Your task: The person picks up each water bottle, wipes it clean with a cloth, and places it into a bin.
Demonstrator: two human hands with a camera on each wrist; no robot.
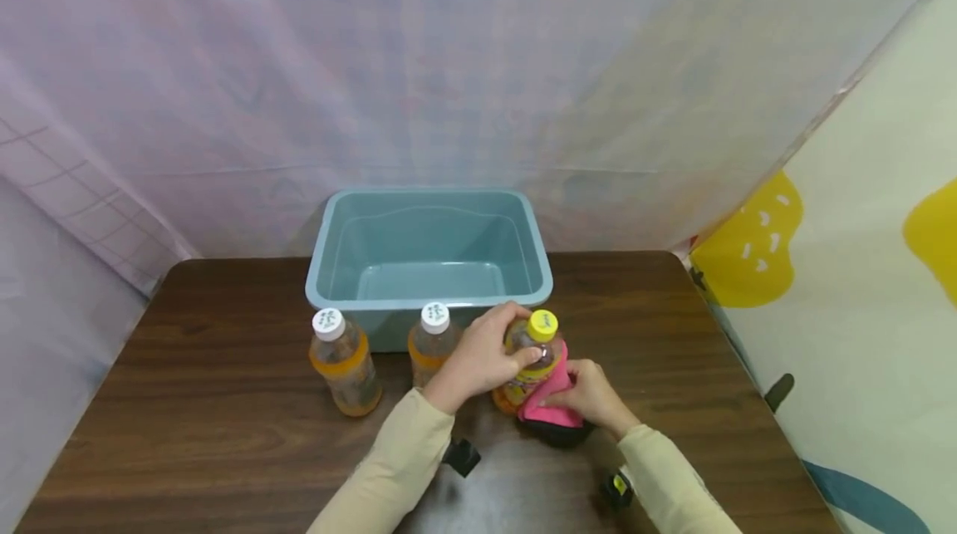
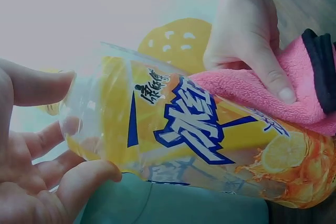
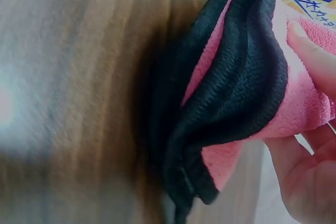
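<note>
My left hand [image 1: 486,351] grips the upper part of a yellow-capped drink bottle [image 2: 173,129], just below its cap. The bottle has a yellow label with blue lettering and lemon pictures, and it leans slightly on the table. A folded pink cloth [image 1: 553,397] with black edging is pinched in my right hand [image 1: 594,397]. In the left wrist view the pink towel surface lies against the side of the bottle, pressed there by the right thumb. The black-edged end of the cloth [image 3: 236,87] hangs low over the wood in the right wrist view.
A blue-grey plastic basin [image 1: 429,281] stands at the table's back edge, behind the bottles. Two white-capped bottles stand in front of it, one at left [image 1: 347,368] and one in the middle [image 1: 434,339], partly hidden by my left hand. All rest on a dark wooden table [image 1: 202,401].
</note>
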